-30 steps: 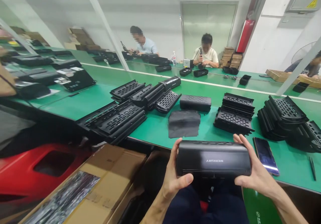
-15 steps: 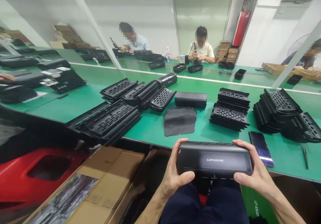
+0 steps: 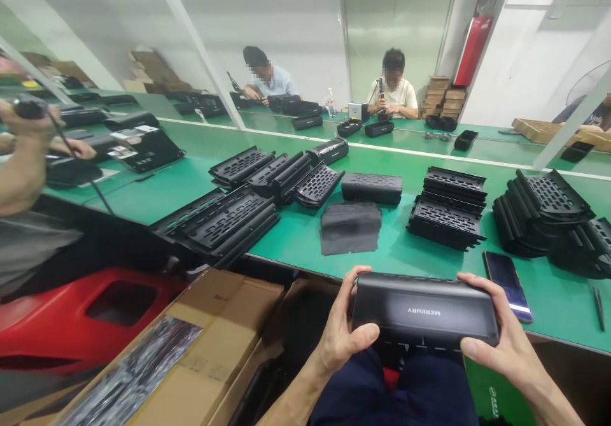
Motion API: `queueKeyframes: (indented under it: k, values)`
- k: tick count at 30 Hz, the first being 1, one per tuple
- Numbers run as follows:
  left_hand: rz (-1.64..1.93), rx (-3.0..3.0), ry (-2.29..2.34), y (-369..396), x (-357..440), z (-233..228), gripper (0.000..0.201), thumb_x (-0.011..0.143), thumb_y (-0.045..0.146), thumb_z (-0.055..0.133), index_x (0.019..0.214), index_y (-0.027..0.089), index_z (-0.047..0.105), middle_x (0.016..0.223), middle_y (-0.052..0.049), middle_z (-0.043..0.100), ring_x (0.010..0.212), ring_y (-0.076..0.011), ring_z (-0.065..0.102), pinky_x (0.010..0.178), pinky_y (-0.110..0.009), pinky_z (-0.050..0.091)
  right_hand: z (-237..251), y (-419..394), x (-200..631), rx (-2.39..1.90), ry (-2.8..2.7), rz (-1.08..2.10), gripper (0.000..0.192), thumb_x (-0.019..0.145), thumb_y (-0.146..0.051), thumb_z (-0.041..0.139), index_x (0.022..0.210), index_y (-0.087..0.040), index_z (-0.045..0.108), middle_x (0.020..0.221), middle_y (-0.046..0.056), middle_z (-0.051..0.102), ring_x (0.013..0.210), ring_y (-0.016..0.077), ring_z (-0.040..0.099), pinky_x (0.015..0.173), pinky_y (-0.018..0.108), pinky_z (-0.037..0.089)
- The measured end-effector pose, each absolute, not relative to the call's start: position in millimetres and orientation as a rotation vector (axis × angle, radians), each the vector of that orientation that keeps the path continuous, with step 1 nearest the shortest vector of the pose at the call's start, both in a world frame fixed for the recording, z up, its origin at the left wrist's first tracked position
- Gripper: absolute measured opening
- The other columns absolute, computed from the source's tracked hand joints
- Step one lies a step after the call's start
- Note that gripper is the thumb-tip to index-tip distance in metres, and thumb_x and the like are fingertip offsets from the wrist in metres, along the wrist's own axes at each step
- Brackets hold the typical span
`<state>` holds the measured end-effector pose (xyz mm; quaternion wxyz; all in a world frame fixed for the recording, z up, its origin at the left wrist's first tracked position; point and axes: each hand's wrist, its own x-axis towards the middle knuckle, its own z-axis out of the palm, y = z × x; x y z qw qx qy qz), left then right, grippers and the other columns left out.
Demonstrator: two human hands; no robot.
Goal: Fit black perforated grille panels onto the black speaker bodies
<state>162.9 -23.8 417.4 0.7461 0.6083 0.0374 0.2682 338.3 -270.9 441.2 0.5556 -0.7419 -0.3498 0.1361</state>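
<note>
OK, from far L: a co-worker's arm [image 3: 21, 165] is up, a dark tool [image 3: 29, 107] in its hand, too blurred to ID. Below's a red seat [image 3: 57, 311]. Next, an open carton [image 3: 238, 311] holds shiny plastic-wrapped stuff [image 3: 153, 362], exact contents unclear; on its R, a 2nd box [image 3: 262, 351] has blk parts [image 3: 262, 391] in shadow. Above them, slotted blk covers [image 3: 214, 222] lie in rows on the green bench [image 3: 277, 241]; at the back, someone in light blue [image 3: 277, 82] bends over their work.

Your L hand [image 3: 341, 337] has the L end of the blk MERKURY casing [image 3: 424, 311], thumb on the near side, fingers curled over the far edge, opened only as wide as the casing. It's off the bench, above your lap [image 3: 429, 388], lettering upside down to you. Just past it lie dark sheets [image 3: 351, 228], a slotted unit [image 3: 371, 189] behind. Farther back, 2 open blk shells [image 3: 379, 130] sit before a person in cream [image 3: 394, 95]; shell contents too small to tell. R of the sheets, a cover stack [image 3: 446, 222], then a phone [image 3: 507, 286], flat.

Your R hand [image 3: 510, 343] grips the casing's R end the same way. Beyond: a shallow cardboard tray [image 3: 534, 131], contents unclear, another stack [image 3: 539, 213], & tweezers [image 3: 598, 308] far R.
</note>
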Motion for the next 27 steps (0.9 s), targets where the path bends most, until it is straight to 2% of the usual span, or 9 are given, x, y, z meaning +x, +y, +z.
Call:
queueKeyframes:
  k: [2,4,6,9,13,17,19,23,27]
  values:
    - [0.564,1.342,0.090,-24.9,161.3,415.5,0.085,0.076,0.053,0.080,0.148,0.030,0.042,0.118,-0.006,0.061,0.099,-0.0237,0.060,0.084,-0.033,0.050,441.7,-271.8,337.3,-1.764,-0.807,0.373,0.085,0.074,-0.065,0.082,0.146,-0.035,0.048,0.155,0.008,0.049,0.137,0.0382,0.052,0.108,0.044,0.050]
    - [0.561,1.351,0.075,-25.9,160.4,416.8,0.086,0.076,0.053,0.080,0.149,0.030,0.040,0.121,-0.007,0.061,0.103,-0.0256,0.060,0.088,-0.035,0.050,440.7,-272.4,334.6,-1.746,-0.799,0.364,0.084,0.073,-0.065,0.083,0.144,-0.036,0.049,0.156,0.007,0.048,0.142,0.0383,0.047,0.112,0.044,0.046]
    - [0.594,1.361,0.071,-26.8,160.3,419.3,0.087,0.075,0.054,0.079,0.149,0.029,0.042,0.119,-0.006,0.061,0.101,-0.0255,0.059,0.087,-0.035,0.050,438.2,-272.1,330.9,-1.714,-0.788,0.329,0.079,0.073,-0.063,0.084,0.140,-0.036,0.051,0.156,0.006,0.047,0.147,0.0378,0.041,0.117,0.044,0.041]
    - [0.655,1.399,0.130,-26.0,160.9,420.0,0.083,0.075,0.056,0.079,0.146,0.028,0.046,0.116,-0.006,0.059,0.098,-0.0243,0.057,0.086,-0.034,0.049,436.3,-269.7,325.3,-1.694,-0.761,0.336,0.077,0.074,-0.063,0.084,0.138,-0.035,0.051,0.154,0.007,0.049,0.146,0.0384,0.042,0.116,0.046,0.042]
    - [0.516,1.417,0.114,-18.7,160.6,415.0,0.091,0.077,0.062,0.077,0.151,0.027,0.037,0.117,-0.008,0.059,0.103,-0.0280,0.058,0.088,-0.037,0.048,444.3,-264.9,319.2,-1.752,-0.707,0.433,0.094,0.076,-0.072,0.079,0.152,-0.034,0.039,0.161,0.011,0.042,0.144,0.0404,0.043,0.114,0.050,0.042]
    - [0.517,1.491,0.102,-10.3,161.1,418.9,0.109,0.069,0.063,0.085,0.156,0.028,0.031,0.143,-0.012,0.049,0.120,-0.0337,0.054,0.101,-0.042,0.045,455.9,-261.0,314.7,-1.739,-0.688,0.412,0.111,0.074,-0.077,0.078,0.162,-0.038,0.024,0.168,0.009,0.032,0.151,0.0400,0.033,0.122,0.055,0.032]
    - [0.561,1.502,0.100,-9.1,162.1,426.3,0.102,0.070,0.060,0.085,0.154,0.028,0.035,0.142,-0.011,0.050,0.114,-0.0316,0.057,0.096,-0.040,0.048,456.9,-259.4,314.2,-1.732,-0.706,0.386,0.107,0.073,-0.074,0.081,0.159,-0.037,0.029,0.166,0.009,0.035,0.149,0.0399,0.037,0.120,0.053,0.035]
    - [0.670,1.454,0.095,-13.7,164.3,440.1,0.092,0.069,0.057,0.085,0.147,0.029,0.045,0.139,-0.009,0.054,0.104,-0.0280,0.061,0.083,-0.034,0.052,446.5,-254.2,317.3,-1.675,-0.775,0.205,0.085,0.074,-0.064,0.084,0.144,-0.032,0.048,0.156,0.009,0.047,0.142,0.0393,0.045,0.119,0.050,0.038]
    - [0.685,1.454,0.202,-16.6,164.5,435.2,0.086,0.071,0.055,0.083,0.145,0.028,0.047,0.131,-0.008,0.058,0.101,-0.0263,0.061,0.080,-0.032,0.052,437.0,-246.8,325.5,-1.643,-0.755,0.263,0.084,0.073,-0.065,0.083,0.141,-0.031,0.050,0.152,0.009,0.050,0.138,0.0386,0.049,0.108,0.045,0.048]
